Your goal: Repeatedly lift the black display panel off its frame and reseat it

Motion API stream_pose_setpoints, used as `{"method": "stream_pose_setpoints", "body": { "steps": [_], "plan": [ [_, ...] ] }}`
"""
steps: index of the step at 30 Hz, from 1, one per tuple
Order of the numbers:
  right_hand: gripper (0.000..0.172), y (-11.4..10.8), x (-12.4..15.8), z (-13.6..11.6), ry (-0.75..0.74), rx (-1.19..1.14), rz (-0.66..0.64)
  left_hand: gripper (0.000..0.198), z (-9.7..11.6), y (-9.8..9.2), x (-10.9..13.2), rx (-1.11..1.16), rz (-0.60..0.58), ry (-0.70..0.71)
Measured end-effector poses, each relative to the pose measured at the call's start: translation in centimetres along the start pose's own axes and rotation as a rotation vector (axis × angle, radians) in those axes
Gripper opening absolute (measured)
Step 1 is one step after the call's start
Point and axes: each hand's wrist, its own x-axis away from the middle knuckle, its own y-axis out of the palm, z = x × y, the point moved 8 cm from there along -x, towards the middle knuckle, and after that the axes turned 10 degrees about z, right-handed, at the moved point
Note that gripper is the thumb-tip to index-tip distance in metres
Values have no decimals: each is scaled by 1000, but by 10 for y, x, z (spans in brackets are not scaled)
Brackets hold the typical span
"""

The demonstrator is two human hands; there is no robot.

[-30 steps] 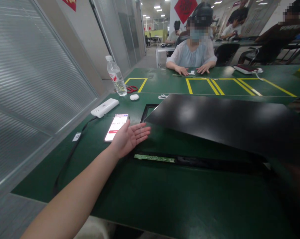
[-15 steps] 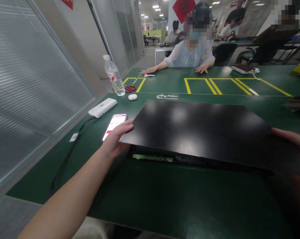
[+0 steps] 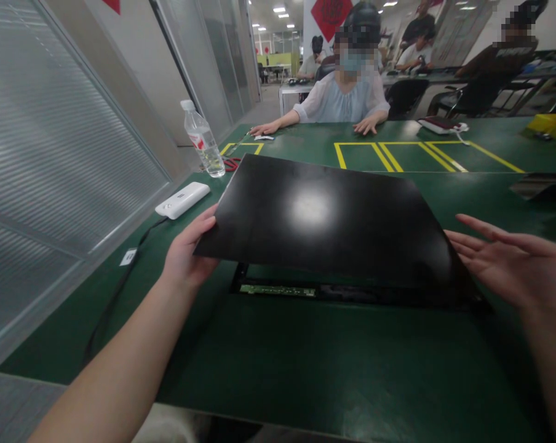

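A thin, glossy black screen panel (image 3: 278, 215) is held tilted above the table, its far edge higher than its near one. My left hand (image 3: 192, 246) grips the panel's left edge, thumb on top and the other fingers underneath. At the right edge is my right hand (image 3: 513, 261), palm turned up and fingers stretched out; the fingertips meet or pass just behind the panel's edge, I cannot tell which. Under the panel lies a black frame (image 3: 374, 295), mostly covered, with a narrow green circuit board (image 3: 278, 290) along its near side.
On the green table (image 3: 305, 369) stand a water bottle (image 3: 203, 140) and a white device (image 3: 182, 200) with a black cable. Red-handled scissors (image 3: 232, 163) lie beside the bottle. Across the table, a person (image 3: 347, 101) rests both hands on the top. A dark object (image 3: 543, 186) lies at right.
The panel has shifted left and its far edge has risen, covering the phone and the white case. My right hand has loosened from the right edge, its fingers spread. My left hand keeps its grip.
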Motion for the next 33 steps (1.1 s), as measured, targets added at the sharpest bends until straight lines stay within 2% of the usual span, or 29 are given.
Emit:
{"method": "stream_pose_setpoints", "body": {
  "steps": [12, 22, 28, 33],
  "plan": [
    [36, -14, -22, 6, -86, 119, -44, 35, -12, 13, 2, -32, -96, 26],
    [32, -8, -13, 10, -59, 186, -70, 44, -21, 14, 1, -85, -83, -8],
    [38, 1, -2, 5, -85, 150, -142, 36, -9, 3, -2, -78, -3, 20],
    [39, 6, 3, 5, -75, 141, -186, 36, 0, 2, -2, -48, -5, 56]
  ]
}}
